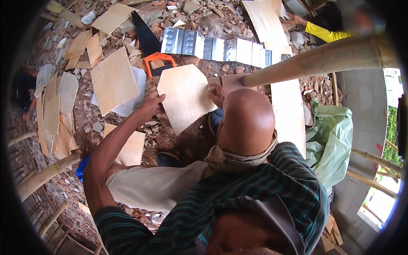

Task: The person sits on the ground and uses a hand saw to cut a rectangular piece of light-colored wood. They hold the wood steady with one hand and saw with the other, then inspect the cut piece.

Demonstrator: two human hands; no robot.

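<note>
A pale piece of plywood (185, 95) with angled corners is tilted up in front of my bent knee. My left hand (151, 105) is closed on its left edge, thumb on the near face and fingers partly behind. At the opposite edge, my right hand (218, 94) grips the same piece, partly hidden by the knee. Just beyond the plywood lies a handsaw (160, 61) with an orange handle and dark blade. A ribbed, shiny metal sheet (214, 48) stretches to the right of the saw.
Plywood offcuts (114, 80) lie on rubble at the left. A bamboo pole (314, 64) slants in from the right above a long board (288, 114). Green plastic sheeting (329, 142) bunches beside me. A co-worker's yellow sleeve (325, 32) shows at far right; another person (26, 89) is at far left.
</note>
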